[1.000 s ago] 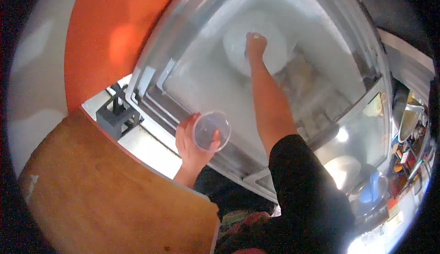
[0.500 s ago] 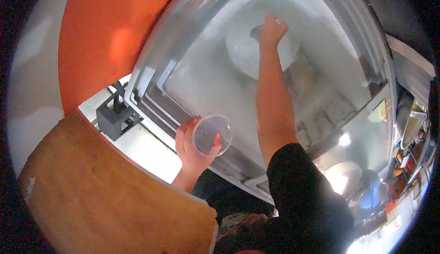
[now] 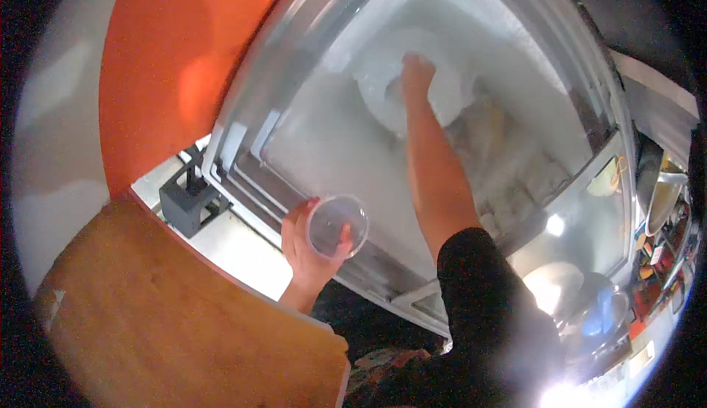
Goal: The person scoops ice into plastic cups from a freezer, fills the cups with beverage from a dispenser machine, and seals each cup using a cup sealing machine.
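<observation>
My left hand (image 3: 305, 242) is wrapped round a clear plastic cup (image 3: 337, 226), with its round mouth facing up, near the front edge of an open chest freezer (image 3: 294, 143). Deep inside the freezer, my right hand (image 3: 417, 76) is closed over a round white container (image 3: 375, 102). A small grey scoop-like thing (image 3: 395, 91) shows beside its fingers, partly hidden and hazy. What lies in the white container is too blurred to tell.
Frosty, blurred packages (image 3: 508, 165) lie in the freezer right of the container. A brown wooden board (image 3: 191, 305) is at lower left, with a black bracket (image 3: 191, 202) behind it. Bowls (image 3: 556, 283) and clutter stand at right, and an orange panel (image 3: 169, 76) at upper left.
My right hand has moved down and slightly left, over the white container, with the grey scoop-like thing. My left hand still holds the cup in nearly the same place.
</observation>
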Available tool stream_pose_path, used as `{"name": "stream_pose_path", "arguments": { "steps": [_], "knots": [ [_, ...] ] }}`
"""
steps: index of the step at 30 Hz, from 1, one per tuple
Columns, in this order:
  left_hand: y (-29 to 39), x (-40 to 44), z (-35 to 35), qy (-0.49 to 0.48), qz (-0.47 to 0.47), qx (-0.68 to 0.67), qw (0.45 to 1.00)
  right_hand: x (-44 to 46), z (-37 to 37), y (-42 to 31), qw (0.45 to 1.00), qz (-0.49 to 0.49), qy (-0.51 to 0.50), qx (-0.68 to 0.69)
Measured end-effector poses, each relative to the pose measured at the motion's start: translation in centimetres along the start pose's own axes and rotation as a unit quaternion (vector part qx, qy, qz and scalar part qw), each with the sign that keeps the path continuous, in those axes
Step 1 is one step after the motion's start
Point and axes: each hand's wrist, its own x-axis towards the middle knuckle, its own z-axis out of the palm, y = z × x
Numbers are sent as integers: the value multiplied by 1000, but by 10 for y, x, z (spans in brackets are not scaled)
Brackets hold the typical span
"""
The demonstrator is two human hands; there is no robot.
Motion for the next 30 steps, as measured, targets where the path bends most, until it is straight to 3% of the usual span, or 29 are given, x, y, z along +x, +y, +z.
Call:
{"name": "stream_pose_path", "arguments": {
  "steps": [1, 3, 4, 6, 7, 8, 9, 11, 12, 14, 15, 16, 17, 18, 19, 20, 22, 24, 26, 30],
  "knots": [
    [1, -3, -2, -1, -7, -4, 1000, 10, -13, -19, 952, -146, 3, -268],
    [1, -5, -2, 9, 0, 10, 1000, 23, -25, -52, 814, -285, 6, -506],
    [1, -4, 0, 9, 1, 12, 1000, 23, -30, -63, 900, -214, 57, -377],
    [4, -3, -3, 7, -7, 6, 1000, -6, -20, -43, 985, -33, 52, -159],
    [8, -9, -7, 3, -5, 3, 1000, -32, -15, -19, 994, 66, -3, -82],
    [8, -11, -9, 5, 7, 6, 1000, -24, -9, 0, 995, 60, 3, -78],
    [1, -2, -3, 14, 28, 7, 999, -3, 1, -2, 999, -11, 3, -30],
    [3, -3, -4, 1, -1, -1, 1000, -9, -8, -17, 998, -57, -22, 2],
    [5, -4, -5, -11, -21, -10, 1000, 5, -21, -53, 998, 55, -16, 33],
    [5, 3, -3, 2, 13, 35, 999, 15, -19, -69, 986, 149, -4, 74],
    [7, 1, -6, -8, 6, 26, 1000, -17, -19, -41, 977, -33, -22, -208],
    [8, 1, -8, -17, 1, 14, 1000, -37, -18, -18, 857, -214, -36, -467],
    [11, -1, -9, -12, 5, 11, 1000, -40, -11, -9, 856, -217, -30, -467],
    [9, 1, -9, -6, 17, 22, 1000, -35, 8, -9, 969, -142, 82, -187],
    [7, 2, -7, -3, 22, 35, 999, -24, 15, -5, 984, -94, 108, -107],
    [6, 0, -9, -11, 16, 40, 999, -14, 22, 3, 989, -50, 139, -22],
    [6, 0, -6, 1, 14, 5, 1000, 3, -3, -31, 998, -15, 40, -37],
    [5, 1, -4, 3, 20, 15, 1000, 19, -33, -109, 996, 12, -13, 90],
    [5, 1, -5, 7, 26, 25, 999, 23, -37, -131, 982, 105, 50, 151],
    [9, -4, -10, -9, 25, 26, 999, -18, -13, -69, 952, 120, 119, 257]
  ]
}}
